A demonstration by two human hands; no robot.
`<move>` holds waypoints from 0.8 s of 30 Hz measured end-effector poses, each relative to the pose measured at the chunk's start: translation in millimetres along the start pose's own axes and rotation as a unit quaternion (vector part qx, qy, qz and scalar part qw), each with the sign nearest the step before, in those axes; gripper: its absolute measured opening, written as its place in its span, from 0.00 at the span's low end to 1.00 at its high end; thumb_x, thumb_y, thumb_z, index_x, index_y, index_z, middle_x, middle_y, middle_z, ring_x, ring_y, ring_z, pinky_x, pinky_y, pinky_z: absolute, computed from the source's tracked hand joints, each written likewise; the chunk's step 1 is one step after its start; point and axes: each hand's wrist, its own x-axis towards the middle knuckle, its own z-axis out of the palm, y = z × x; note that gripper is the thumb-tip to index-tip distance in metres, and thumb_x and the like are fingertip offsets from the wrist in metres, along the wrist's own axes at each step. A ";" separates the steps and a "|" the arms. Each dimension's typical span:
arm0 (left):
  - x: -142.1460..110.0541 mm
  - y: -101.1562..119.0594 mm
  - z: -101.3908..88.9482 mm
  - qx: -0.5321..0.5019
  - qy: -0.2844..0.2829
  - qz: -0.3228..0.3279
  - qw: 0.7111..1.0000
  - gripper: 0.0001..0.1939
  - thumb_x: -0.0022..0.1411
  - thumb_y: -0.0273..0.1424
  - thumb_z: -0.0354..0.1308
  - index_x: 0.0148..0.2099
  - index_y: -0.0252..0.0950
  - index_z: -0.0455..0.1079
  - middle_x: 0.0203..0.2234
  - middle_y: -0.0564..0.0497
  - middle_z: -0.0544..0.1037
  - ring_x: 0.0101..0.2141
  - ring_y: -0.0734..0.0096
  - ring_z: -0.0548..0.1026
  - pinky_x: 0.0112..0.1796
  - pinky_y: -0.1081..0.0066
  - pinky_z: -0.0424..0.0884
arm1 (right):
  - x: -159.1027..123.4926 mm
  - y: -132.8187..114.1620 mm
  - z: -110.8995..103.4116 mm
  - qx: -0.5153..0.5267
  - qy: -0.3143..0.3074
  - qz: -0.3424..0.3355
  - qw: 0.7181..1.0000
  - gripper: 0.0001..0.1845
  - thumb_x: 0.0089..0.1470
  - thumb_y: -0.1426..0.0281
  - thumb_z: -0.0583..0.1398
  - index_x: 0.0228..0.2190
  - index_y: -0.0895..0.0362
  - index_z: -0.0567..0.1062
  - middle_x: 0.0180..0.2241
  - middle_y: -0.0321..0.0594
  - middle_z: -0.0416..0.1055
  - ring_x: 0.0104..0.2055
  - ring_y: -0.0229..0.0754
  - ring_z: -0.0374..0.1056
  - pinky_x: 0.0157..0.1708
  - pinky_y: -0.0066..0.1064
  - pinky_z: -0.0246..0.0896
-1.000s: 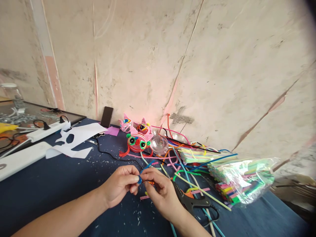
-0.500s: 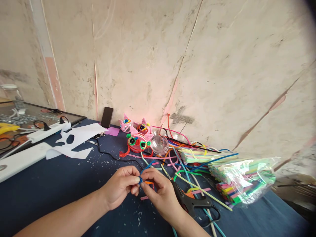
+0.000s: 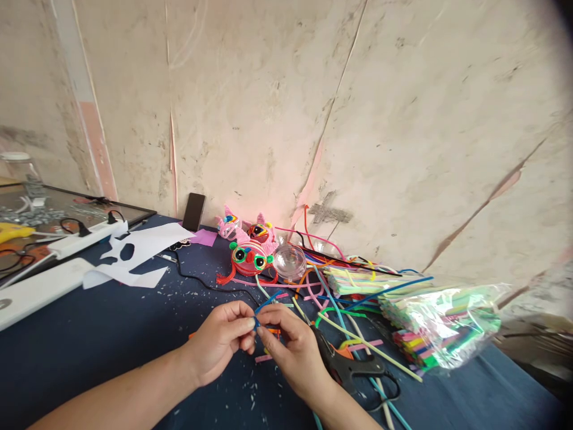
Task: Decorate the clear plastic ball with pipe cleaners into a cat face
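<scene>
Navy tabletop [image 3: 111, 328], flecked white | stained, peeling wall [image 3: 250, 107] behind | left hand [image 3: 224, 337], right hand [image 3: 295, 349] pinching blue strip [image 3: 267, 302]

There are two grips [image 3: 221, 339], three figures [image 3: 250, 257] and one phone [image 3: 194, 212].

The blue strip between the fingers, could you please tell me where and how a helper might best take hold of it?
I would pinch the slim tail of the blue strip across its sides, coming from the far side: it slants outward and looks uncovered, while the left hand and right hand crowd the near end and partly hide it.
</scene>
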 end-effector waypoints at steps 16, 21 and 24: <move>1.8 0.0 -3.3 0.089 0.034 0.038 0.995 0.07 0.48 0.28 0.61 0.30 0.33 0.67 0.17 0.57 0.71 0.19 0.77 0.69 0.27 0.74 0.62 | 0.8 3.5 0.0 -0.004 0.011 0.005 1.000 0.06 0.50 0.77 0.59 0.29 0.56 0.76 0.30 0.40 0.74 0.33 0.39 0.72 0.33 0.27 0.67; 1.8 -0.5 -1.1 0.114 0.050 0.050 0.991 0.05 0.47 0.27 0.60 0.29 0.34 0.66 0.16 0.58 0.70 0.19 0.76 0.69 0.27 0.73 0.61 | 1.0 3.7 0.3 -0.007 0.013 -0.004 1.000 0.06 0.50 0.77 0.59 0.29 0.56 0.76 0.30 0.40 0.74 0.33 0.39 0.72 0.33 0.26 0.67; 2.2 -0.9 -0.4 0.120 0.061 0.046 0.990 0.04 0.46 0.26 0.58 0.27 0.34 0.66 0.14 0.59 0.68 0.18 0.77 0.68 0.26 0.74 0.60 | 0.4 4.4 0.4 -0.015 0.012 -0.014 1.000 0.06 0.50 0.77 0.60 0.29 0.56 0.76 0.31 0.41 0.74 0.34 0.39 0.72 0.34 0.27 0.67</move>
